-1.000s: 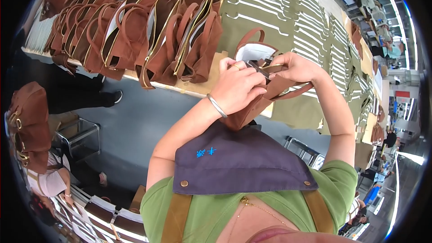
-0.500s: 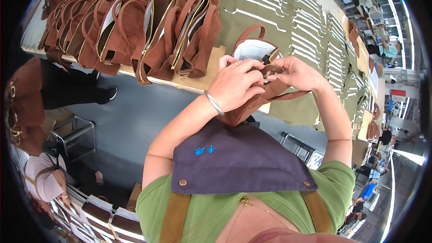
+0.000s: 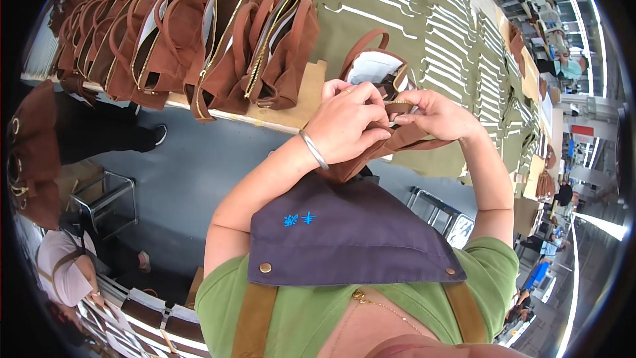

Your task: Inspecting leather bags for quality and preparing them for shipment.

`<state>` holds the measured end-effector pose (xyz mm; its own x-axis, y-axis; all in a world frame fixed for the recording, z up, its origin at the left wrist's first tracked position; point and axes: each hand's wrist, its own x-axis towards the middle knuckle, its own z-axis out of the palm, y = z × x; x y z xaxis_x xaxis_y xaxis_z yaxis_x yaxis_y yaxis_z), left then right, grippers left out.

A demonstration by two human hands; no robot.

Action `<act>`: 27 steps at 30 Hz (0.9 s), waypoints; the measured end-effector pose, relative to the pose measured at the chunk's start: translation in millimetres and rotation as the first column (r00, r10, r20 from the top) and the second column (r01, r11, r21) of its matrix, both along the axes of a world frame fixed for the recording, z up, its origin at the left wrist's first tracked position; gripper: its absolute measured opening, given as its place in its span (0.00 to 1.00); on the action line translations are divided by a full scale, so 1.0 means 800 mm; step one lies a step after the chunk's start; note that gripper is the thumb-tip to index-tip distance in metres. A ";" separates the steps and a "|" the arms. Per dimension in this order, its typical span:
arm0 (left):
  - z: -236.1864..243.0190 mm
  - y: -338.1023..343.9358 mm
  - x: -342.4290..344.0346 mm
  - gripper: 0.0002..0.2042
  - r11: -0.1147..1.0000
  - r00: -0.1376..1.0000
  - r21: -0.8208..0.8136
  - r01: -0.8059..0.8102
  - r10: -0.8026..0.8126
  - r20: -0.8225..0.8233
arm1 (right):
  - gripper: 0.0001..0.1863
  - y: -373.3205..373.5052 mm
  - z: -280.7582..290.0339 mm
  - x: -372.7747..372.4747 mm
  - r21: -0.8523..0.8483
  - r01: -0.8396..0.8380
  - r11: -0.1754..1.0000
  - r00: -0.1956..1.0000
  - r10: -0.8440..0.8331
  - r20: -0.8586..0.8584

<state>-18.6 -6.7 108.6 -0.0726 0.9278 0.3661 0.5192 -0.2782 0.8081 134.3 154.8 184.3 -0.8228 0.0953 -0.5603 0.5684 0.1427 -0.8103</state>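
Observation:
A brown handbag (image 3: 361,160) is tilted in front of my apron, its mouth spread and a white lining (image 3: 372,68) showing inside. One curved handle (image 3: 363,42) rises at its far side. My left hand (image 3: 350,122), with a silver bangle at the wrist, grips the near edge of the bag's mouth with bent fingers. Across from it, my right hand (image 3: 436,117) pinches a brass-toothed zipper (image 3: 397,103) between thumb and fingers. The fingertips of both hands nearly meet over the opening, and they hide part of the zipper.
Similar brown handbags (image 3: 175,40) crowd the table at the left. Olive fabric pieces (image 3: 371,3) with white strips cover the right side. A metal stool (image 3: 109,199) stands on the floor at left; a person (image 3: 66,262) sits lower left. More brown bags hang at the far left.
Both hands remain on the bag. My right fingers have shifted slightly along the zipper, and the bag's mouth shows a little more of its inside. The whole view has moved slightly.

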 end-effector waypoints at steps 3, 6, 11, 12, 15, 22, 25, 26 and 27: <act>0.008 -0.002 0.002 0.05 0.996 0.999 -0.085 0.031 -0.030 0.016 | 0.14 -0.001 -0.003 0.003 0.093 -0.066 0.993 0.998 0.068 -0.018; 0.009 -0.005 -0.001 0.06 0.993 1.000 -0.122 0.006 -0.006 0.001 | 0.14 0.000 0.002 0.006 0.057 -0.046 0.997 0.999 0.047 -0.014; 0.007 -0.008 0.003 0.07 0.994 1.000 -0.108 -0.023 0.024 0.004 | 0.14 -0.002 0.006 0.005 0.066 -0.036 0.997 0.999 0.034 0.027; 0.007 -0.008 0.003 0.07 0.992 1.000 -0.125 -0.030 0.029 -0.003 | 0.14 -0.002 0.006 0.004 0.074 -0.039 0.997 0.999 0.036 0.030; 0.008 -0.009 0.004 0.07 0.989 0.999 -0.146 -0.029 0.032 0.014 | 0.16 -0.003 0.009 0.002 0.107 -0.055 0.993 0.998 0.054 0.014; 0.008 -0.010 0.004 0.06 0.988 0.998 -0.152 -0.039 0.045 0.037 | 0.17 -0.006 0.015 -0.005 0.140 -0.075 0.987 0.996 0.066 0.065; 0.007 -0.010 0.003 0.07 0.986 0.998 -0.161 -0.043 0.051 0.045 | 0.17 -0.005 0.014 -0.006 0.161 -0.099 0.982 0.994 0.089 0.069; 0.007 -0.010 0.002 0.07 0.986 0.997 -0.164 -0.040 0.049 0.055 | 0.17 -0.004 0.014 -0.006 0.160 -0.101 0.982 0.993 0.090 0.071; 0.007 -0.010 0.002 0.07 0.985 0.997 -0.168 -0.036 0.048 0.066 | 0.17 -0.002 0.013 -0.007 0.166 -0.118 0.979 0.992 0.107 0.073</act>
